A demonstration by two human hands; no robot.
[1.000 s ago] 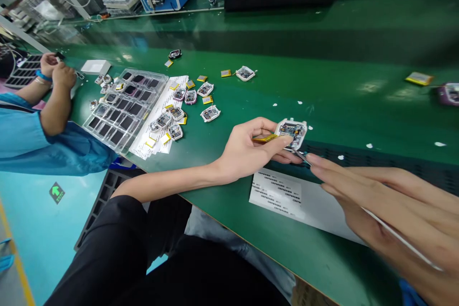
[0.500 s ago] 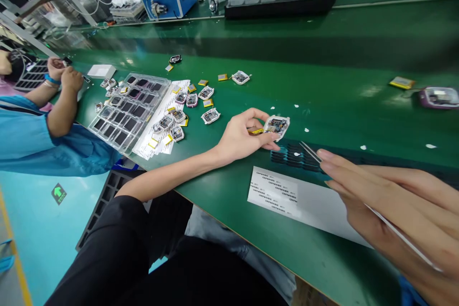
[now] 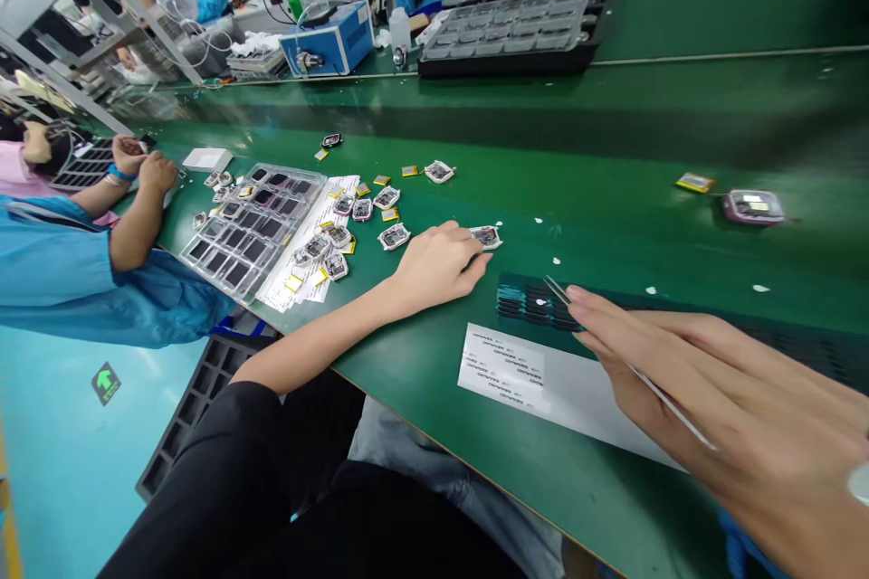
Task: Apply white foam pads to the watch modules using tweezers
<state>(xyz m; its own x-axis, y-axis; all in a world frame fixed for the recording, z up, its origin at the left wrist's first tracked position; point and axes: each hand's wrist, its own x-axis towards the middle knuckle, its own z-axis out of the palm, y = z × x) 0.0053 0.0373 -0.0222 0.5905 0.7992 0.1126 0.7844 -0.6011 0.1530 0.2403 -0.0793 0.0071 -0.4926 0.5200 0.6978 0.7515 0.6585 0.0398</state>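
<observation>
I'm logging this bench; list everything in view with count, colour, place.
Bench: one, green, throughout
Devices: many, mostly white, scattered
Packs: several, yellow, near devices
Trays: several, clear or black, left and back
Blue box: one, blue, back
Paper: several, white, front and left
Dark strip: one, dark, right
Tweezers: one pair, silver, right
Co-workers: several, blue or pink clothing, left
Clutter: uncounted, mixed, back
Left hand: one, bare, at a device
Right hand: one, bare, holding tweezers

Electronics workshop, green workbench [image 3: 597, 145], exposed circuit modules [image 3: 486, 238], blue-clad co-worker [image 3: 61, 276]
</observation>
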